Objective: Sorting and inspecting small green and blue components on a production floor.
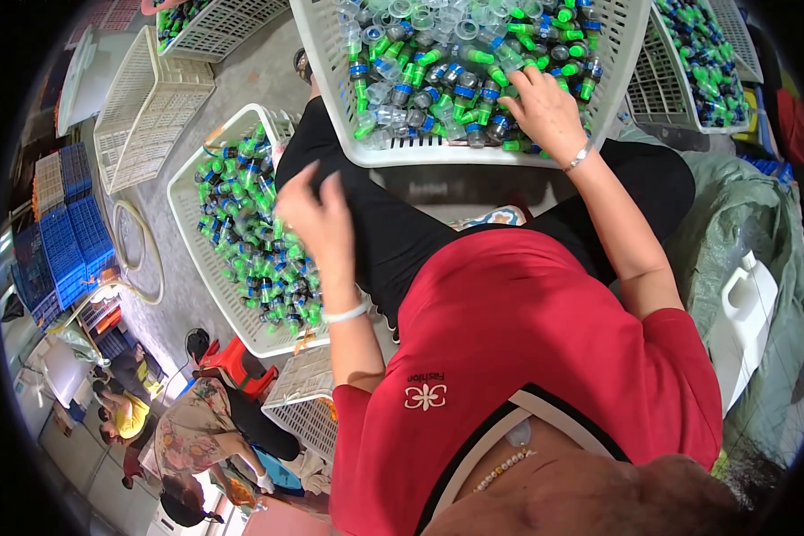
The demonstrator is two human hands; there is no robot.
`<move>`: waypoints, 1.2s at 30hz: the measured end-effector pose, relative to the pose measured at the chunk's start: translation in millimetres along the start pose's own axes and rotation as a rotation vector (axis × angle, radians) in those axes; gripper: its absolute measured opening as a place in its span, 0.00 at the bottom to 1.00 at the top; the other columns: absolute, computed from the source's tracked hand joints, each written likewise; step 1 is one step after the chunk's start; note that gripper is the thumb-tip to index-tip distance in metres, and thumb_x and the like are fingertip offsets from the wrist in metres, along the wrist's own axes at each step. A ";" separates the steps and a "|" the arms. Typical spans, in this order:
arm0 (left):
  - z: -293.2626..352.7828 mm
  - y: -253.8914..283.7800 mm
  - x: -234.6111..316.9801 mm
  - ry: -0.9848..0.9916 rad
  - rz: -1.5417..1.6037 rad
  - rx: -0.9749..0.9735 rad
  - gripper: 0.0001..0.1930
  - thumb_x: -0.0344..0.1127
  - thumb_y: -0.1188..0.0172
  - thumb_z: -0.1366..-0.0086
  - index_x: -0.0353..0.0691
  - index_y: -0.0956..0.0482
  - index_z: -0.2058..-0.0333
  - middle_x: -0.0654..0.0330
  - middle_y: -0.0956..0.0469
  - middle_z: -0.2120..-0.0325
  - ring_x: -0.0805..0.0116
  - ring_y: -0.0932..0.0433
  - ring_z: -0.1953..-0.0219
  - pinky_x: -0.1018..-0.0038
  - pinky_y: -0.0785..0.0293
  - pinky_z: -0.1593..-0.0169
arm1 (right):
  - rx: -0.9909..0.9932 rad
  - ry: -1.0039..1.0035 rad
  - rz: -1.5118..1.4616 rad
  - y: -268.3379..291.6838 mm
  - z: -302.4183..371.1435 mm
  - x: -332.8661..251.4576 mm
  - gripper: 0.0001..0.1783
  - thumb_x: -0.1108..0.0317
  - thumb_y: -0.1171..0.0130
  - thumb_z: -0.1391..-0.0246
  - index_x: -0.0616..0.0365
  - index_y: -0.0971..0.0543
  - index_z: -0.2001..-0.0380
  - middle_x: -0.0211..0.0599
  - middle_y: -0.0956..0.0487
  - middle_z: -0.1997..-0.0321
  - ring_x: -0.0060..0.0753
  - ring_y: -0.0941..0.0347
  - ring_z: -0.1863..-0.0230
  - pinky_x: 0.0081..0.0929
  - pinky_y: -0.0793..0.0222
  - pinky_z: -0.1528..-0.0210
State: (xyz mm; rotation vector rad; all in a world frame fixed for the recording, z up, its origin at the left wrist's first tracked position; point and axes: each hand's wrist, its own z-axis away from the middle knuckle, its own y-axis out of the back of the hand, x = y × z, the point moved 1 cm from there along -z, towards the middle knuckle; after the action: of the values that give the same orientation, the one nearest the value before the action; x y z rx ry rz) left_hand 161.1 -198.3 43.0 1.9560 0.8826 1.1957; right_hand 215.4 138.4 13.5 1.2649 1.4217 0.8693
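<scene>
A white plastic basket (630,54) in front of my legs holds many small bottle-like pieces (464,94) with green tips, blue bands and dark bodies, and loose clear plastic caps (402,11) at its far side. Over its near right part is my right hand (549,112), fingers apart and bent down at the pieces, with nothing visibly gripped. My left hand (317,219), somewhat blurred, hovers above the right edge of a second white basket (180,192). Its thumb and fingers are apart and nothing shows between them. Similar green-tipped pieces (250,232) fill that basket.
More filled baskets stand at the upper left (228,31) and upper right (665,85). Farther left are a beige crate (147,112), a hose (159,268) and blue crates (67,241). A white jug (741,313) rests by green sacking (732,196). Other people (192,429) work at lower left.
</scene>
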 end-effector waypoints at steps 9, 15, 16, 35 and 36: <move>-42.3 -144.6 115.0 -0.280 0.204 -0.311 0.24 0.30 0.39 0.45 0.41 0.30 0.47 0.50 0.27 0.61 0.50 0.27 0.59 0.60 0.29 0.56 | 0.086 -0.022 -0.196 -8.3 1.3 8.5 0.15 0.64 0.46 0.44 0.55 0.30 0.55 0.40 0.28 0.63 0.38 0.26 0.69 0.33 0.27 0.71; -41.1 -148.0 100.7 -0.286 0.121 -0.409 0.23 0.33 0.40 0.45 0.42 0.29 0.48 0.48 0.29 0.62 0.48 0.27 0.60 0.58 0.27 0.58 | -0.328 -0.574 -1.313 7.4 14.7 24.9 0.18 0.63 0.49 0.40 0.55 0.33 0.48 0.36 0.29 0.65 0.27 0.26 0.74 0.25 0.28 0.76; -38.8 -145.1 93.6 -0.263 0.176 -0.398 0.23 0.34 0.40 0.45 0.42 0.29 0.48 0.47 0.30 0.62 0.48 0.27 0.59 0.57 0.27 0.58 | -0.234 -0.622 -1.382 4.7 15.0 18.8 0.18 0.63 0.49 0.39 0.56 0.34 0.47 0.35 0.30 0.65 0.25 0.26 0.74 0.23 0.28 0.76; -41.4 -120.6 89.1 0.499 1.221 -0.657 0.23 0.33 0.40 0.39 0.35 0.33 0.47 0.52 0.26 0.61 0.60 0.21 0.65 0.67 0.22 0.64 | 0.090 -0.436 -1.379 7.7 37.4 -2.9 0.13 0.71 0.42 0.43 0.59 0.29 0.55 0.29 0.26 0.62 0.20 0.27 0.63 0.19 0.27 0.64; -41.1 -110.2 91.3 0.545 1.347 -0.721 0.23 0.33 0.41 0.38 0.35 0.35 0.45 0.53 0.25 0.60 0.61 0.21 0.65 0.68 0.21 0.63 | 0.091 -0.404 -1.374 10.9 33.6 -10.4 0.13 0.71 0.42 0.43 0.59 0.29 0.55 0.29 0.26 0.62 0.19 0.27 0.62 0.18 0.28 0.63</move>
State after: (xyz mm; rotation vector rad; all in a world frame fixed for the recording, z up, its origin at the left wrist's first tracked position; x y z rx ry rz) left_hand 133.5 -55.8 9.8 1.4670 -0.8331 2.3737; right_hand 250.1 127.0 17.9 0.2490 1.5532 -0.3703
